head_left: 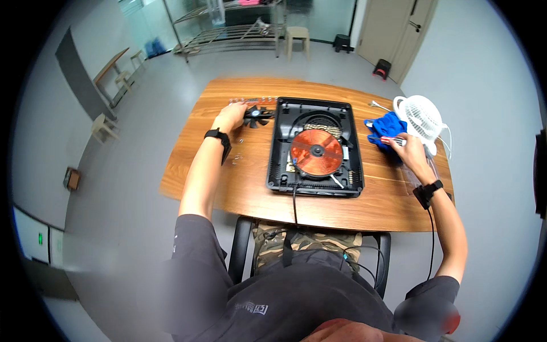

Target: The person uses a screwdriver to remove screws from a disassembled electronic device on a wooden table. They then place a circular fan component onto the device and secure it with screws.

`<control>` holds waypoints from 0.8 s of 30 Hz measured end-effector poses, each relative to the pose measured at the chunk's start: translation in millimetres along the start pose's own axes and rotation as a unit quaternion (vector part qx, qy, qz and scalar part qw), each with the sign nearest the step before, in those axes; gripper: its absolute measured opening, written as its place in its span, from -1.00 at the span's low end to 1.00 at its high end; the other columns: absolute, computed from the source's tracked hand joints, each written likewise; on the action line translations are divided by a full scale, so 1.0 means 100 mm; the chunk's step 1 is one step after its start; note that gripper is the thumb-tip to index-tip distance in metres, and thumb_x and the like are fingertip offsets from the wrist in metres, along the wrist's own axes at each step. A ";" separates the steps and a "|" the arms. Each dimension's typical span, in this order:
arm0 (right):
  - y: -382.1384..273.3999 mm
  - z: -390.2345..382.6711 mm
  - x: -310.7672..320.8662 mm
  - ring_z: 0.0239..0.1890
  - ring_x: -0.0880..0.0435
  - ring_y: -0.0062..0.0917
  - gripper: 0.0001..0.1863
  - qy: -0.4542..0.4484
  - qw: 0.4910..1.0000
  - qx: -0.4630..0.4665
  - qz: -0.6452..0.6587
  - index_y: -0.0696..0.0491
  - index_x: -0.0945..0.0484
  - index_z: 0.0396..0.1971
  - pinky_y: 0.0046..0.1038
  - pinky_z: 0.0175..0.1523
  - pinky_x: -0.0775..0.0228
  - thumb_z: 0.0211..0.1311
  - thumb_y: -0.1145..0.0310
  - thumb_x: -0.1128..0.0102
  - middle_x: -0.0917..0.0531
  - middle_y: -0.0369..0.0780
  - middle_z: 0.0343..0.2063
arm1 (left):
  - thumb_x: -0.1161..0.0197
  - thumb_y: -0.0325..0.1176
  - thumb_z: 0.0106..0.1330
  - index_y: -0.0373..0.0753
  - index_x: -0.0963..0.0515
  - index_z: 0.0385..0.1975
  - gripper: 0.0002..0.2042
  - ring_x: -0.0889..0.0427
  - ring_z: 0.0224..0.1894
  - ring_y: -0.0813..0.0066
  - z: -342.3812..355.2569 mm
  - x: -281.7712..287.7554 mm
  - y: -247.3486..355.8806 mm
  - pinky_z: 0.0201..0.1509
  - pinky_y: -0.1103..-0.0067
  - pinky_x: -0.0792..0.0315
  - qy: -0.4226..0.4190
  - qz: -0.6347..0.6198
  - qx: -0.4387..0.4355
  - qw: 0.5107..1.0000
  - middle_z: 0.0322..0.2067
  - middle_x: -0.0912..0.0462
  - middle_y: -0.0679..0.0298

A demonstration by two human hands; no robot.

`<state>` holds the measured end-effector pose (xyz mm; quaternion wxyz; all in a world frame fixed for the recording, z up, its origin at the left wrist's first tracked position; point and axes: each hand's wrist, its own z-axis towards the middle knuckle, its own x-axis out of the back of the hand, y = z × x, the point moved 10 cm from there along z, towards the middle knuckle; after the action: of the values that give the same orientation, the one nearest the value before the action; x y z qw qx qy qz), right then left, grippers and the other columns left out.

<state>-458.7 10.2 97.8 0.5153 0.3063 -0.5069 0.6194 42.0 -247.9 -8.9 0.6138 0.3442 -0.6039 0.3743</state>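
My left hand (229, 117) is at the back left of the wooden table, fingers bent together beside a black fan blade part (259, 118), near a row of small screws (268, 100); what it holds is hidden. In the middle lies an open black appliance housing (353, 165) with a round copper coil (307, 157) and a black cord. My right hand (411, 149) is closed on a red-and-silver screwdriver handle (392, 140), over a crumpled blue cloth (392, 124) right of the housing.
A white fan (423, 114) stands at the table's right end. A few small parts (237, 157) lie left of the housing. A chair (242, 245) is at the near edge. A metal rack (222, 40), stools (298, 34) and a door (387, 34) are beyond.
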 end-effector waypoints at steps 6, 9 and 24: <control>0.09 -0.05 0.00 -0.28 -0.77 -0.06 -0.48 0.016 1.000 -0.023 0.014 0.23 -0.75 -0.21 -0.18 -0.12 -0.59 0.22 -0.02 -0.41 -0.74 0.10 -0.40 | -0.15 -0.56 0.27 -0.23 -0.54 0.12 -0.61 -0.59 0.20 0.02 0.17 -0.06 0.14 0.27 0.21 -0.50 0.034 -0.004 -0.025 0.999 0.12 -0.63 0.03; 0.06 -0.05 -0.03 -0.27 -0.76 -0.06 -0.50 0.011 0.999 -0.036 0.026 0.22 -0.74 -0.26 -0.16 -0.10 -0.59 0.21 -0.01 -0.40 -0.74 0.09 -0.41 | -0.18 -0.57 0.26 -0.24 -0.58 0.06 -0.65 -0.62 0.15 0.02 0.20 -0.09 0.07 0.21 0.22 -0.55 0.024 0.012 -0.025 0.999 0.08 -0.66 0.03; 0.25 -0.28 -0.89 -0.20 -0.77 -0.07 -0.54 -0.175 0.978 -0.035 -0.107 0.24 -0.70 -0.31 -0.17 -0.05 -0.64 0.03 0.08 -0.41 -0.75 0.09 -0.32 | -0.39 -0.62 0.06 -0.30 -0.61 -0.10 -0.65 -0.66 0.04 -0.06 0.10 0.49 0.06 0.11 0.25 -0.60 0.014 0.030 0.016 0.999 -0.05 -0.68 -0.02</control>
<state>-453.4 8.4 1.9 0.4921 0.4440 -0.5750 0.4797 31.8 -251.7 40.7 0.6052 0.3303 -0.5991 0.4072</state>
